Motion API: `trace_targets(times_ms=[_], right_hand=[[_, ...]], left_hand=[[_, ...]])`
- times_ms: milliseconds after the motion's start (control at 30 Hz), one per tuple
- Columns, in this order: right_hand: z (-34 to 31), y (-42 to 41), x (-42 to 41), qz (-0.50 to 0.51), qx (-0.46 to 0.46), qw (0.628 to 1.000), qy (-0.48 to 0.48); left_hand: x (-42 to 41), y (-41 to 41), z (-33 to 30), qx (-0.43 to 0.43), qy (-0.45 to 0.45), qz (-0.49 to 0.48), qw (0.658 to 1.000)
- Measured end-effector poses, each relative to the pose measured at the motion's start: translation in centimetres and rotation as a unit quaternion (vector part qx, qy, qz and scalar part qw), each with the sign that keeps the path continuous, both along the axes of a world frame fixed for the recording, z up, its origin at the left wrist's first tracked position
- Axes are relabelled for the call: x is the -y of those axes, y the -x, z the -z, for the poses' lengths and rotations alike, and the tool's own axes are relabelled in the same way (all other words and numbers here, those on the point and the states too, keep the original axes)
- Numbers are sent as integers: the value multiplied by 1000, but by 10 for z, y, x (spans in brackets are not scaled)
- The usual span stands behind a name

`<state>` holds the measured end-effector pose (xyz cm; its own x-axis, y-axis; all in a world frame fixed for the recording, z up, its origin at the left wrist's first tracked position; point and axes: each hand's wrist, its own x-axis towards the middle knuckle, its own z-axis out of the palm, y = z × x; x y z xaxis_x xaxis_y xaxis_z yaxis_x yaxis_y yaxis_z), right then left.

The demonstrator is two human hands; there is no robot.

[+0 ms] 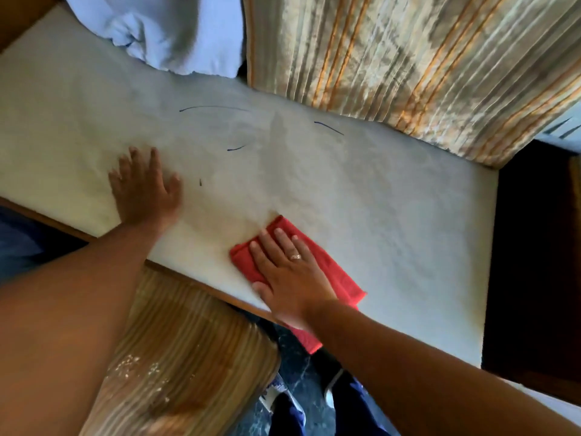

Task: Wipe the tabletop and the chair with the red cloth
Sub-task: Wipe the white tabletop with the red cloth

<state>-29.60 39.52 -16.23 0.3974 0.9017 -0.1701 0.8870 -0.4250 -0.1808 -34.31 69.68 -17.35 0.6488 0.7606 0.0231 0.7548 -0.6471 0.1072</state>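
the red cloth (330, 272) is being pressed flat onto the white desk (377, 199) near its front edge, one corner hanging over the wooden lip toward the floor. the right hand (289, 272) is laid open on top of it, fingers spread and straight, a ring seen on one finger; nothing is pinched, the cloth is simply pinned under the palm, likely so a broad patch of fabric is dragged along in the wipe. the left hand (144, 190) is planted open and flat on the bare desk off to the side, holding nothing, probably as a brace while weight is leaned forward.

blue pen marks (213, 108) are seen on the surface beyond both hands, well apart from the cloth and not yet reached. a crumpled pale blue fabric (163, 29) is resting at the far edge, and a striped pleated curtain (408, 58) hangs behind. below the desk edge a striped chair seat (188, 341) is visible, pale crumbs (132, 366) scattered on it, so the chair looks unwiped. dark marbled floor (298, 379) and shoes are glimpsed underneath.
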Motion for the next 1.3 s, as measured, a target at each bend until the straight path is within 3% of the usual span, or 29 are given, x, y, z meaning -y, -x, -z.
trace_targets(times_ms=[100,167,300,367,433,533,633,800,967,1067,1167,1233,1300], right_hand=[[-1,-3,13,-179,-69,981,-22],[0,-35,9,-223,-87,970,-45],[-6,-90,-56,-107,-68,985,-113],[-8,-91,-84,-75,-62,990,-103],[-7,-73,-86,-108,-84,985,-107],[-1,-41,-35,-258,-139,952,-85],[4,-70,14,-337,-136,930,-53],[1,-105,-14,-296,-122,945,-62],[-4,-55,-79,-206,-93,970,-87],[2,-19,-37,-322,-46,945,-30],[5,-34,21,-418,-55,907,-7],[7,-67,24,-407,-43,912,-17],[9,-118,-1,-329,-10,944,-15]], left_hand=[[-8,-4,5,25,15,-28,999],[-11,-6,7,16,22,-32,999],[-16,-5,10,15,20,-36,999],[-16,-6,13,22,18,-29,999],[-16,-7,15,29,20,-31,999],[-15,-5,16,33,21,-36,999],[-16,-3,17,28,21,-32,999],[-18,-6,18,17,18,-27,999],[-17,-6,16,22,15,-22,999],[-16,-6,15,25,27,-27,999],[-16,-5,16,23,29,-25,999],[-17,-4,17,23,28,-26,999],[-20,-5,18,25,17,-24,999]])
